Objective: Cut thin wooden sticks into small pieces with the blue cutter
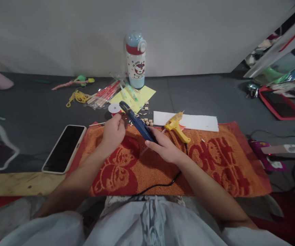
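Note:
My right hand [164,146] is closed round the lower end of what looks like a phone in a dark blue case [140,125], seen nearly edge-on and tilted up to the left. Just left of its upper end is my left hand [114,130], its fingers curled in. What they hold, if anything, is hidden. Under both hands lies an orange and red towel [152,171]. A yellow glue gun [177,125] rests on the towel and a white strip [201,122], to the right. Small cut wooden pieces [147,121] are scattered behind the blue phone, beside a white spool [114,108].
A water bottle [136,65] stands at the back, by yellow paper [146,94] and a bag of red-and-wood sticks [105,95]. Left lies a black-screened phone [64,149]. A purple device [265,155] and a red-framed phone [281,102] are right. A black cord [160,185] crosses the towel.

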The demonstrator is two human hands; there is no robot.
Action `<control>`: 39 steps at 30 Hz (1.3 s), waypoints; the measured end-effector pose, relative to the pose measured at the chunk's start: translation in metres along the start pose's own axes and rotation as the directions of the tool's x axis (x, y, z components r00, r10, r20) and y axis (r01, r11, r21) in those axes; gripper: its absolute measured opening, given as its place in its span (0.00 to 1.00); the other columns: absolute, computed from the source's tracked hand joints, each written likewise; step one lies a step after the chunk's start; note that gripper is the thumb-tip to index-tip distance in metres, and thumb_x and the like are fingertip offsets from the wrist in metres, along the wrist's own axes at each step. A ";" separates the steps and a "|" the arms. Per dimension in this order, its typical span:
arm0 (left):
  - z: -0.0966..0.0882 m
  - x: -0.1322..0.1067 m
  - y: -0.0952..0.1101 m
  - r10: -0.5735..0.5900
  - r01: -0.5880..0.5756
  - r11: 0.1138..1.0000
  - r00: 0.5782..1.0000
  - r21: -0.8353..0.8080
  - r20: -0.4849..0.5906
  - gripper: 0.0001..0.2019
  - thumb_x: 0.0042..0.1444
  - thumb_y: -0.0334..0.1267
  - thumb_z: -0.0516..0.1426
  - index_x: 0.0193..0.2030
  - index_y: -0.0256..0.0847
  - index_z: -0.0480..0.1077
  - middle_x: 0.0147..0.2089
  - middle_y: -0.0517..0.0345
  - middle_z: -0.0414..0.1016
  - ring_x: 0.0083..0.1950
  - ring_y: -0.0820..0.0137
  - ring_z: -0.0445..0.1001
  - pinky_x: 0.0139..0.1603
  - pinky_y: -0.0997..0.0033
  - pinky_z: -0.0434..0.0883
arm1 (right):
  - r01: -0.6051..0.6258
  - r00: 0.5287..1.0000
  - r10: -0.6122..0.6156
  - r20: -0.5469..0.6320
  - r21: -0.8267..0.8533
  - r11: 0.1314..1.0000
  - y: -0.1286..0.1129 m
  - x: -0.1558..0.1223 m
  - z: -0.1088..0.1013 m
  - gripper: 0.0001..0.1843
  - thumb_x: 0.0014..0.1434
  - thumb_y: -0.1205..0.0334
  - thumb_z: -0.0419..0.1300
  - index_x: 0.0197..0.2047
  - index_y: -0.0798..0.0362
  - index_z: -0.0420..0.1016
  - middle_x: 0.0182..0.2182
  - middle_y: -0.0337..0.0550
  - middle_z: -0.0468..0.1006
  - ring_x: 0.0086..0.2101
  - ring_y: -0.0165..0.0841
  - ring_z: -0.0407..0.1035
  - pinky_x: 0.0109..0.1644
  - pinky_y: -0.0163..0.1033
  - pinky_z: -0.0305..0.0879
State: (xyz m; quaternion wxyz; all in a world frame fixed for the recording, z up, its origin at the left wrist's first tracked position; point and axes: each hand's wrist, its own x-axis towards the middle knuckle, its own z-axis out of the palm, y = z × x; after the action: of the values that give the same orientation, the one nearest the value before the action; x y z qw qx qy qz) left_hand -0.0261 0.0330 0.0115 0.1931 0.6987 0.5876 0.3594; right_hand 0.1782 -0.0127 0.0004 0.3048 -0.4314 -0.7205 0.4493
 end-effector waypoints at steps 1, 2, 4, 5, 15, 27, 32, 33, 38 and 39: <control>0.000 0.000 0.000 -0.001 0.001 1.000 1.000 -0.012 0.002 0.10 0.55 0.33 0.45 0.25 0.43 0.60 0.24 0.59 0.68 0.27 0.69 0.67 0.31 0.69 0.61 | 0.007 1.000 -0.007 0.002 -0.013 1.000 0.000 0.000 0.000 0.30 0.62 0.52 0.52 0.63 0.58 0.55 0.60 0.57 0.64 0.59 0.45 0.59 0.64 0.53 0.52; 0.000 0.000 0.000 -0.002 0.002 1.000 1.000 -0.019 0.004 0.10 0.55 0.33 0.45 0.25 0.43 0.60 0.23 0.60 0.68 0.27 0.69 0.67 0.31 0.69 0.61 | 0.013 1.000 -0.012 0.004 -0.026 1.000 0.001 0.000 0.000 0.31 0.62 0.52 0.52 0.63 0.59 0.55 0.60 0.57 0.64 0.59 0.45 0.59 0.64 0.53 0.52; -0.001 0.001 0.000 -0.007 0.007 1.000 1.000 -0.020 0.009 0.10 0.55 0.33 0.45 0.25 0.42 0.61 0.23 0.60 0.68 0.26 0.70 0.67 0.30 0.70 0.62 | 0.013 1.000 -0.012 0.007 -0.053 0.999 0.000 0.000 -0.001 0.31 0.62 0.51 0.51 0.63 0.60 0.55 0.60 0.59 0.64 0.59 0.45 0.60 0.63 0.52 0.53; -0.001 0.001 0.000 -0.009 0.009 1.000 1.000 -0.015 0.010 0.10 0.55 0.33 0.45 0.24 0.42 0.61 0.23 0.60 0.68 0.26 0.70 0.67 0.30 0.70 0.62 | 0.009 1.000 -0.008 0.009 -0.063 0.998 0.000 -0.001 -0.001 0.32 0.62 0.51 0.52 0.63 0.61 0.55 0.59 0.59 0.64 0.58 0.45 0.61 0.63 0.52 0.54; 0.000 0.002 0.001 0.039 -0.043 0.996 0.998 -0.083 -0.052 0.09 0.54 0.30 0.48 0.32 0.40 0.69 0.29 0.59 0.75 0.36 0.69 0.72 0.39 0.71 0.67 | 0.030 0.999 -0.029 0.016 -0.047 0.998 -0.002 -0.003 -0.003 0.34 0.60 0.50 0.55 0.64 0.60 0.53 0.59 0.60 0.65 0.56 0.46 0.62 0.61 0.53 0.56; -0.001 0.001 0.004 0.047 -0.051 0.998 0.997 -0.049 -0.069 0.13 0.54 0.29 0.47 0.40 0.40 0.70 0.34 0.58 0.76 0.35 0.70 0.73 0.38 0.72 0.68 | 0.022 1.000 -0.022 0.003 0.006 1.000 0.001 -0.003 -0.002 0.35 0.61 0.49 0.54 0.64 0.60 0.54 0.60 0.57 0.64 0.58 0.46 0.60 0.63 0.52 0.55; -0.002 0.000 0.004 0.040 -0.043 0.998 0.997 -0.038 -0.060 0.12 0.54 0.30 0.47 0.39 0.41 0.70 0.33 0.59 0.76 0.35 0.70 0.72 0.38 0.72 0.68 | 0.026 1.000 -0.026 -0.001 -0.018 1.000 0.001 -0.003 -0.002 0.33 0.61 0.49 0.53 0.64 0.58 0.54 0.60 0.56 0.65 0.58 0.45 0.61 0.62 0.52 0.55; -0.003 0.001 0.004 0.038 -0.040 0.998 0.998 -0.044 -0.058 0.12 0.55 0.30 0.47 0.39 0.41 0.70 0.33 0.59 0.76 0.35 0.70 0.72 0.38 0.72 0.68 | 0.023 1.000 -0.023 0.000 -0.024 0.999 0.001 -0.002 -0.002 0.33 0.61 0.50 0.53 0.64 0.59 0.54 0.60 0.57 0.65 0.58 0.45 0.61 0.62 0.52 0.55; -0.004 0.001 0.003 0.033 -0.036 0.994 0.999 -0.105 -0.031 0.09 0.56 0.32 0.47 0.32 0.41 0.67 0.28 0.60 0.73 0.31 0.71 0.70 0.35 0.71 0.66 | 0.013 1.000 -0.013 0.001 -0.035 0.999 0.000 -0.001 -0.003 0.31 0.62 0.52 0.51 0.63 0.61 0.55 0.59 0.58 0.65 0.57 0.44 0.62 0.62 0.51 0.55; -0.005 0.001 0.003 0.039 -0.041 0.993 0.999 -0.113 -0.026 0.09 0.56 0.32 0.47 0.30 0.41 0.66 0.27 0.60 0.71 0.30 0.71 0.69 0.34 0.71 0.65 | 0.017 1.000 -0.017 -0.001 -0.036 0.999 0.000 -0.001 -0.003 0.30 0.62 0.52 0.51 0.63 0.60 0.56 0.59 0.57 0.66 0.56 0.44 0.62 0.61 0.51 0.56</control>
State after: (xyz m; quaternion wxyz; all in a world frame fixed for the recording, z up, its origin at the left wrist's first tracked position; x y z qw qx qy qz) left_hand -0.0276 0.0329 0.0167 0.2183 0.6939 0.5543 0.4044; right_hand 0.1808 -0.0121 0.0018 0.3014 -0.4311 -0.7317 0.4335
